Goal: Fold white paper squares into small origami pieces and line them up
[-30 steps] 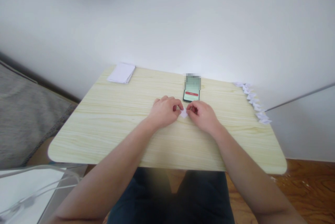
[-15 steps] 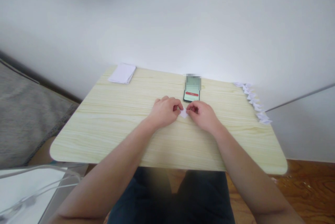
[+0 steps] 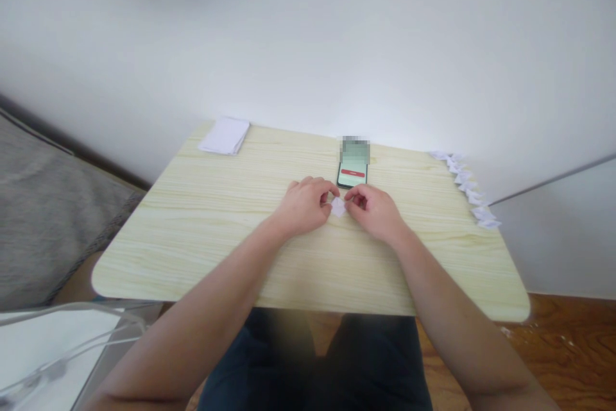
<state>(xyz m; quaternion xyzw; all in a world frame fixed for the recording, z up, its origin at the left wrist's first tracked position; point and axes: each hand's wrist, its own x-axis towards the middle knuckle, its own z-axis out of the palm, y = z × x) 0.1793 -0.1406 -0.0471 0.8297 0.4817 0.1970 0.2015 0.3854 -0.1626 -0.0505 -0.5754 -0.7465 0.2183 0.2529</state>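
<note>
Far left, beside the pale wood-grain worktop [image 3: 202,231] with rounded corners: one grey woven cloth covering [image 3: 58,218]. On the worktop's far left corner lay one stack of flat white paper sheets [image 3: 224,135]; number of sheets not countable, edges slightly fanned. These looked like the unworked stock. Then the person's left hand [image 3: 305,206], near the middle, thumb and forefinger bent toward each other with a small gap, tips at the left side of one small, folded white paper piece [image 3: 337,208]. That piece lay low on the worktop between both hands, a little diamond, seemingly partway folded and not yet shaped like those at the right. Just beyond it, one black-edged smartphone [image 3: 352,178], screen lit green with a red bar, upper part blurred out. Right hand [image 3: 376,211] next, forefinger and thumb nearly together at the piece's right side. Could not tell whether either grip pinched the paper or only touched it. Along the right edge, a row of pointed, folded white paper shapes [image 3: 474,197], about seven, overlapping, so count uncertain; these appeared finished.
</note>
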